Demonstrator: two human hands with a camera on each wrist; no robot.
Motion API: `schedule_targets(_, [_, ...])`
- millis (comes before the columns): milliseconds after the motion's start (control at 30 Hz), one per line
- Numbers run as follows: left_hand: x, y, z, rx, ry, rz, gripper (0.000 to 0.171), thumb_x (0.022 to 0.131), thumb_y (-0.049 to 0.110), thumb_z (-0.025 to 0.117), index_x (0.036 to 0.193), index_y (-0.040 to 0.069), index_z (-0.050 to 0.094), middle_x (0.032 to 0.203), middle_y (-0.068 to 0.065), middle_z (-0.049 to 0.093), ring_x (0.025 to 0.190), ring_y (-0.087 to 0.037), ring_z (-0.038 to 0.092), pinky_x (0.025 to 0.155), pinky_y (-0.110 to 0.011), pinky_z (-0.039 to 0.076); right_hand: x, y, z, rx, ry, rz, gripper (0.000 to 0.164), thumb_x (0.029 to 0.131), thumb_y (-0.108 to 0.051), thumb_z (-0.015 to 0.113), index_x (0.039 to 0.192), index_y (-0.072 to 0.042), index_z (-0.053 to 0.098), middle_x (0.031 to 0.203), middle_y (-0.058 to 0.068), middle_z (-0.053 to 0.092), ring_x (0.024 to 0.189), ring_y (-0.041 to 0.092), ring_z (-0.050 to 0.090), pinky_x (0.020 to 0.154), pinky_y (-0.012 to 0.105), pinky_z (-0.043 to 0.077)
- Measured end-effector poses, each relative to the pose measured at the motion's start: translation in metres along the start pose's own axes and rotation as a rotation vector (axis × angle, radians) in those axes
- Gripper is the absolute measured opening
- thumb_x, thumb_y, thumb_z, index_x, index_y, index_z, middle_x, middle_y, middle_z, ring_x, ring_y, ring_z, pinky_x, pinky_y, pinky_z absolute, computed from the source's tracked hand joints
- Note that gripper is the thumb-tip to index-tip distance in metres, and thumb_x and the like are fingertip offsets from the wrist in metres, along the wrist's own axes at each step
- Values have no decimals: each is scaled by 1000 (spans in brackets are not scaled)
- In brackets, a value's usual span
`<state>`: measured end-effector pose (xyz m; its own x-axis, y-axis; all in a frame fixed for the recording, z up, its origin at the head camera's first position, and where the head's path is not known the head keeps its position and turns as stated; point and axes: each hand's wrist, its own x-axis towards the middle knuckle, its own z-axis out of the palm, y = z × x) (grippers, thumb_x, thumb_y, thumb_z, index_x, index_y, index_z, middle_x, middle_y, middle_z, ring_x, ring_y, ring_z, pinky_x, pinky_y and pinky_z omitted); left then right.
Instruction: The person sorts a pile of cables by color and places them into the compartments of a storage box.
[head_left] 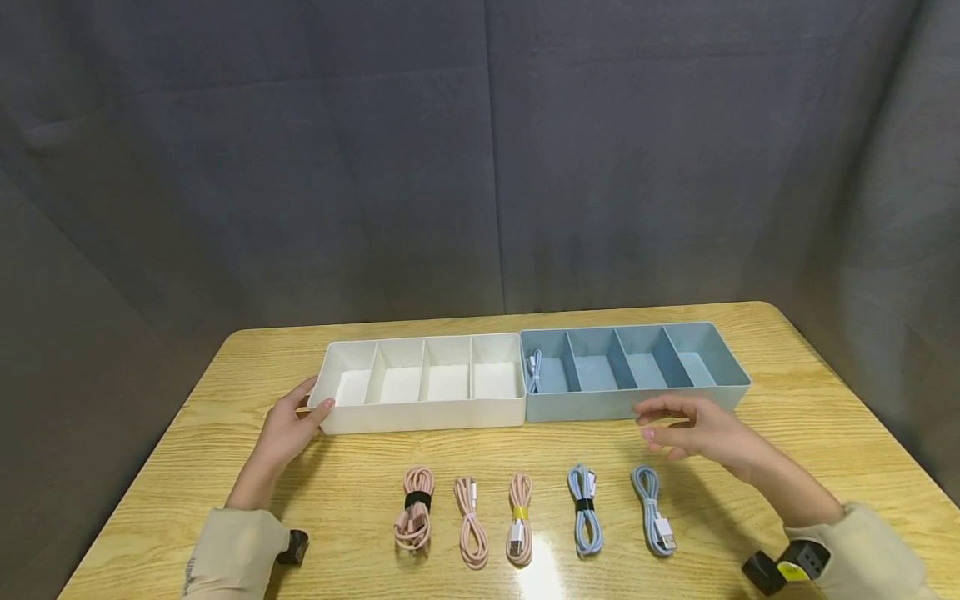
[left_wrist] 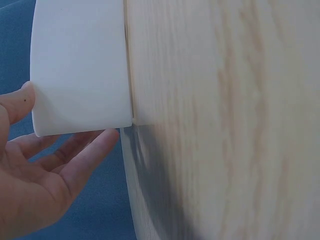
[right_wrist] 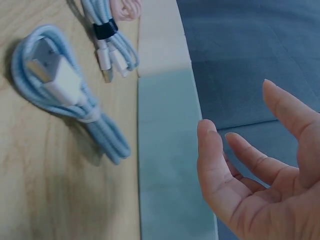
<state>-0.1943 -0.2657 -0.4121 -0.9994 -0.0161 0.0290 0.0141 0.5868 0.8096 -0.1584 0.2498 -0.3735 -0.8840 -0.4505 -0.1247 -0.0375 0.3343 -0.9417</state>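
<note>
My left hand holds the left end of a white divided box, thumb at the near rim and fingers along the end wall. Butted against its right end stands a blue divided box. In the blue box's leftmost compartment a light blue cable leans against the wall. Nothing is in my right hand, which hovers at the blue box's front wall with fingers loosely bent and spread. Nearest to it on the table is a coiled blue cable with a white USB plug.
Left of that cable lies a blue cable with a black strap. Further left are a pink cable with a yellow tie, a plain pink one and a pink one with a black strap. Grey cloth hangs behind the wooden table.
</note>
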Motion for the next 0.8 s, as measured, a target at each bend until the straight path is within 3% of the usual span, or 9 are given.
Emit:
schedule_targets(267, [0,0,0,-7,-4,-11,59,95,21,50,140,-7,23,123,-34,42,105,-46,51,71,-37,53,-2,12,3,-4,0,12,51,88,-13,60,124,17,40,109,27,49,84,25,61,65,38,54])
schedule_targets(533, [-1,0,0,-6,-8,-15,61,95,22,49,140,-7,22,124,-35,41,107,-47,49,73,-39,53,-3,24,5,-23,4,37,51,89,-15,60,124,17,41,98,14,54,79,23,61,63,38,54])
schedule_targets(800, [0,-1,0,-6,-6,-20,61,95,23,49,140,-7,22,124,-34,41,108,-47,49,73,-37,52,-6,33,3,-22,-35,35,50,89,-13,59,123,19,40,87,12,56,66,18,58,60,36,53])
